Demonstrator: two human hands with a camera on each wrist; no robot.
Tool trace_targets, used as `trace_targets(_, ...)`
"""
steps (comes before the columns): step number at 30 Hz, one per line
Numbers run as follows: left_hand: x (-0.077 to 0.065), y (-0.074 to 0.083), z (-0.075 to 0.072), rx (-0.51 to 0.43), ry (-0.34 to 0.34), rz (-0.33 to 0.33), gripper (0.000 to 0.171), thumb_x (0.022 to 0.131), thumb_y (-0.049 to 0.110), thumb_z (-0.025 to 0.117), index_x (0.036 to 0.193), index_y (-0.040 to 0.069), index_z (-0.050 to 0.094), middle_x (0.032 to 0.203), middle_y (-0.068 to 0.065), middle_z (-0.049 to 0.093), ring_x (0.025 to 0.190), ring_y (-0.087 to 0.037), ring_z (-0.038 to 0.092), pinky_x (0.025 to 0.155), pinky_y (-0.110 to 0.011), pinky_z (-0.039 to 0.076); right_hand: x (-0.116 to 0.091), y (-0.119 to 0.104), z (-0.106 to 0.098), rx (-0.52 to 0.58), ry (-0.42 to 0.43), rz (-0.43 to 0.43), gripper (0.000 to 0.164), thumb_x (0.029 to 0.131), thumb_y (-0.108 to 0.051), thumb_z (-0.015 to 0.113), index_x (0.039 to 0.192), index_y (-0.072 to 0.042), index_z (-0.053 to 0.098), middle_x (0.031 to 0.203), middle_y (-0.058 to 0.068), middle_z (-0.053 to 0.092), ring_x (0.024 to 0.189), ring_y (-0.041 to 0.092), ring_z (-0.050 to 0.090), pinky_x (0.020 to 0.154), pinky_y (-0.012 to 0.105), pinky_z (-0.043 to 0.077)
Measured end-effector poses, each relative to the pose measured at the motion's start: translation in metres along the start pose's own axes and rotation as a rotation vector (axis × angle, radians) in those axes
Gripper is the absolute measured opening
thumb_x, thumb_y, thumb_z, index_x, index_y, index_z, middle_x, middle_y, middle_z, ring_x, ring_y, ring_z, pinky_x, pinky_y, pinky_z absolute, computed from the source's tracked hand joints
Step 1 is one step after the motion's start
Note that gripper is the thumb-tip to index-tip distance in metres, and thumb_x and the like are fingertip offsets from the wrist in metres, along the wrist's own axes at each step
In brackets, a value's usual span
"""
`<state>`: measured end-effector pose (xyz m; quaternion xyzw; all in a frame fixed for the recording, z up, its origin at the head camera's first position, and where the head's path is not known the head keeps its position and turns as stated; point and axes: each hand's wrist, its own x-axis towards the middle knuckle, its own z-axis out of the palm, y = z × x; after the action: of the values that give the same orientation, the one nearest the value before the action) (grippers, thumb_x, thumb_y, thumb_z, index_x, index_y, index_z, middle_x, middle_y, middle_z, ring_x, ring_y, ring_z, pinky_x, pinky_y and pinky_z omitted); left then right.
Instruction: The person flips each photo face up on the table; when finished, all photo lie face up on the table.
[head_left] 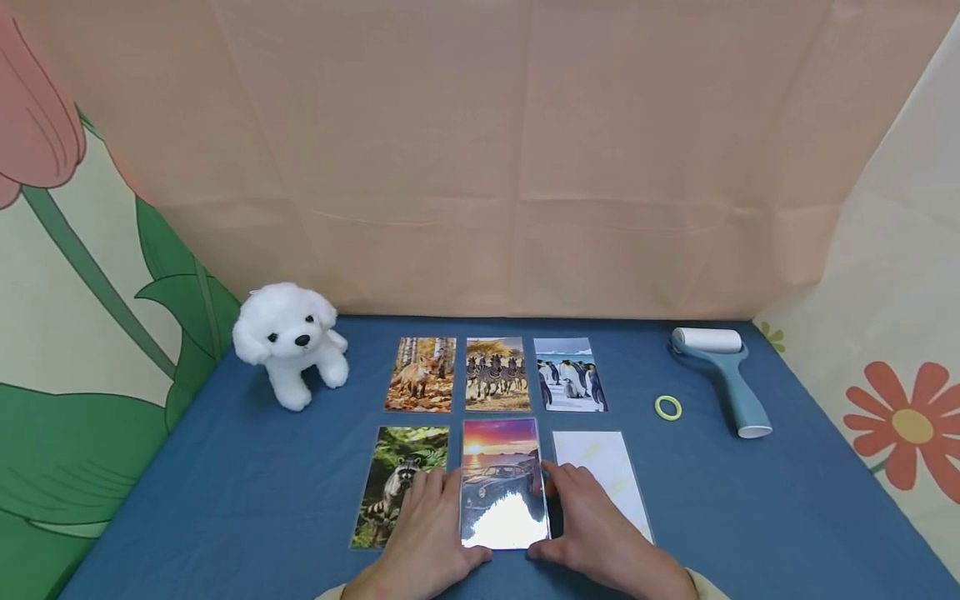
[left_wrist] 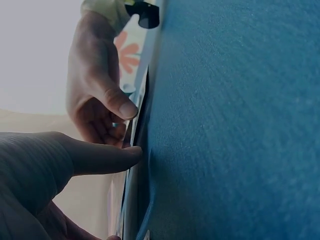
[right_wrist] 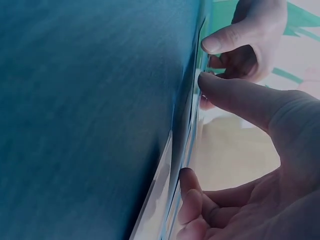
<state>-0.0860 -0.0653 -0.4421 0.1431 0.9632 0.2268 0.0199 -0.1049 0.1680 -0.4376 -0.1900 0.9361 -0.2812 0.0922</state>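
Note:
A glossy picture card point(head_left: 498, 483) with a car at sunset lies at the front middle, glare over its lower part. My left hand point(head_left: 429, 537) grips its left edge, with the thumb at the near left corner. On the opposite edge my right hand point(head_left: 596, 533) holds the card, its thumb at the near right corner. In the right wrist view the card is edge-on and looks slightly raised off the cloth. A raccoon card point(head_left: 390, 487) is partly covered by my left hand. Beside my right hand lies a white card point(head_left: 600, 467), also partly covered.
Behind lie a fox card point(head_left: 422, 375), a zebra card point(head_left: 498, 375) and a penguin card point(head_left: 572, 375) in a row. A white plush dog point(head_left: 292, 342) sits at the left. A yellow-green ring point(head_left: 668, 407) and a lint roller point(head_left: 723, 375) are at the right on the blue cloth point(head_left: 247, 492).

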Motion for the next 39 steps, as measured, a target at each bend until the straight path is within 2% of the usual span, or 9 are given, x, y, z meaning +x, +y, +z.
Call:
trace_targets(7,0.002,-0.002,0.000,0.024,-0.021,0.004,0.103,0.064,0.052,0.090,0.140,-0.007,0.052,0.105,-0.011,0.048,0.100,-0.031,0.041,0.090,-0.054,0.038,0.003,-0.005,0.002,-0.051,0.009,0.022,0.094,0.065,-0.051,0.091,0.133,0.004,0.055,0.092,-0.007,0.052,0.090,0.017,0.046,0.080,0.042,0.046)
trace_targets(20,0.007,-0.002,-0.001,0.038,-0.109,-0.035,0.099,0.066,0.054,0.089,0.135,-0.007,0.055,0.108,-0.015,0.051,0.107,-0.037,0.043,0.096,-0.058,0.036,0.006,-0.010,0.004,-0.186,-0.010,0.033,0.097,0.064,-0.059,0.089,0.131,0.004,0.057,0.099,0.000,0.056,0.090,0.020,0.047,0.085,0.047,0.045)
trace_targets(27,0.010,-0.001,-0.002,0.041,-0.110,-0.036,0.097,0.066,0.053,0.089,0.134,-0.006,0.056,0.105,-0.015,0.051,0.103,-0.035,0.043,0.093,-0.057,0.037,0.007,-0.012,0.002,-0.240,-0.002,0.024,0.098,0.065,-0.060,0.088,0.133,0.003,0.057,0.104,0.004,0.058,0.092,0.021,0.047,0.088,0.048,0.045)
trace_targets(39,0.011,-0.001,-0.003,0.056,-0.155,-0.041,0.098,0.068,0.056,0.088,0.135,-0.008,0.056,0.109,-0.018,0.051,0.103,-0.036,0.042,0.094,-0.058,0.037,0.007,-0.011,0.004,-0.298,-0.026,0.014,0.096,0.068,-0.062,0.086,0.133,0.003,0.058,0.105,0.007,0.057,0.093,0.023,0.047,0.090,0.049,0.044)
